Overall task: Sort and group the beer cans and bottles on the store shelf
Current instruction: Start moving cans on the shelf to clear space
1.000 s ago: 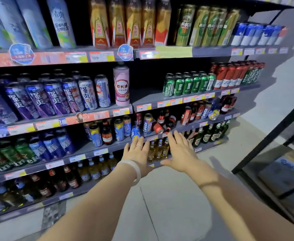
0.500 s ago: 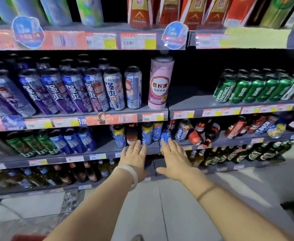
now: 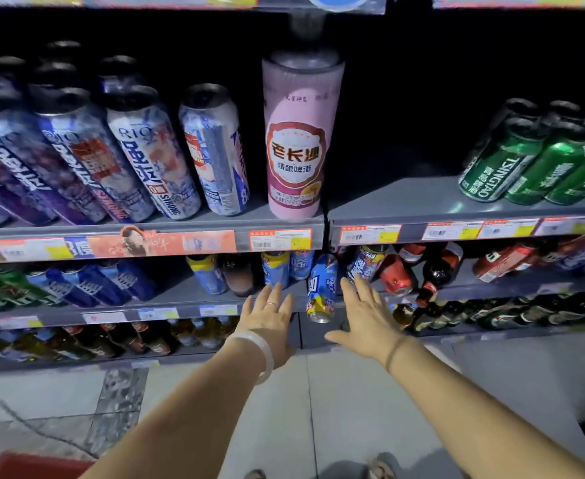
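A blue and yellow can (image 3: 321, 288) lies tipped over the front edge of the second shelf (image 3: 194, 307) from the bottom, its end toward me. My left hand (image 3: 268, 318) reaches flat just left of it, fingers straight, holding nothing. My right hand (image 3: 365, 314) is spread just right of the can, fingers near a blue can (image 3: 367, 262) behind. A fallen red can (image 3: 396, 274) and a dark bottle (image 3: 434, 274) lie jumbled to the right. Upright blue and yellow cans (image 3: 275, 267) stand behind my left hand.
A tall pink can (image 3: 296, 140) stands on the shelf above, beside blue and white cans (image 3: 146, 157). Green cans (image 3: 526, 164) stand at the upper right. Bottles (image 3: 139, 337) line the bottom shelf. The tiled floor (image 3: 336, 409) lies below, with a red object (image 3: 39, 464) at the bottom left.
The view has closed in on the shelves and tilted down. Both hands have stayed stretched out, now flanking the tipped blue and yellow can.
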A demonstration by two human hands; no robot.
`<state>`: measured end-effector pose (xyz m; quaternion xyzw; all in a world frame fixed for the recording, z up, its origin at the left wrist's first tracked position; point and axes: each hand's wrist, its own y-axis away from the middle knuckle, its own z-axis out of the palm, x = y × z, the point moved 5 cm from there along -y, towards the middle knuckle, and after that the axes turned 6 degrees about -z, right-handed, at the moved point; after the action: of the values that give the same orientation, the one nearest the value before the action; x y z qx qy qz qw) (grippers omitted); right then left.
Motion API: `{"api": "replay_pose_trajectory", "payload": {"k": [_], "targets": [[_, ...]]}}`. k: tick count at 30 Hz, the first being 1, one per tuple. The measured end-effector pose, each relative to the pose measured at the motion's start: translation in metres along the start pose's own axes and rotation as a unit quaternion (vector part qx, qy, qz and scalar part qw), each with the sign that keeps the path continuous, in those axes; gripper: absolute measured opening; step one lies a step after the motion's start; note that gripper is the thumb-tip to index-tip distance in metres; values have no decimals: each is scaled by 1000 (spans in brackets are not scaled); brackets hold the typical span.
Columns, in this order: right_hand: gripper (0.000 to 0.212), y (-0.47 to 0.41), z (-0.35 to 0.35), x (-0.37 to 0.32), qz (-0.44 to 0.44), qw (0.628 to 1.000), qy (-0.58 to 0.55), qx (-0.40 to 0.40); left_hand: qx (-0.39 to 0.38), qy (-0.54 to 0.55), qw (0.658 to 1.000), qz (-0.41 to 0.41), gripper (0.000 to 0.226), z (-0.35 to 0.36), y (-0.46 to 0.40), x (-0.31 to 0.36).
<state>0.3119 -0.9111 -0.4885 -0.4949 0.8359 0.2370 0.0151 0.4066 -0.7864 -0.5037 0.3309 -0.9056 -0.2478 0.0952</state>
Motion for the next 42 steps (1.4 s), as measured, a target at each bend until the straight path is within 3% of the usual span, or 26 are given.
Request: {"api": "replay_pose_trajectory", "payload": {"k": [12, 16, 20, 25, 30, 33, 36, 39, 42], "targets": [[101, -77, 45, 109, -68, 997, 8, -42, 28, 87, 995, -28, 98, 51, -101, 73], [104, -113, 85, 114, -110, 994, 3, -21, 105, 151, 983, 20, 112, 82, -130, 63], [106, -138, 119, 116, -175, 984, -4, 32, 240, 208, 942, 106, 123, 120, -153, 45], [101, -164, 147, 119, -256, 956, -32, 137, 361, 235, 884, 180, 113, 145, -184, 31], [75, -183, 150, 121, -371, 869, -102, 310, 469, 301, 791, 253, 83, 147, -201, 32], [77, -189, 156, 124, -412, 834, -80, 360, 490, 338, 760, 262, 86, 154, -214, 32], [82, -184, 154, 127, -426, 821, -108, 364, 512, 343, 736, 280, 86, 147, -209, 36], [77, -175, 139, 126, -388, 826, -257, 319, 516, 383, 709, 289, 74, 119, -189, 44], [64, -177, 119, 120, -348, 819, -347, 296, 475, 462, 708, 243, 62, 91, -186, 47]]}}
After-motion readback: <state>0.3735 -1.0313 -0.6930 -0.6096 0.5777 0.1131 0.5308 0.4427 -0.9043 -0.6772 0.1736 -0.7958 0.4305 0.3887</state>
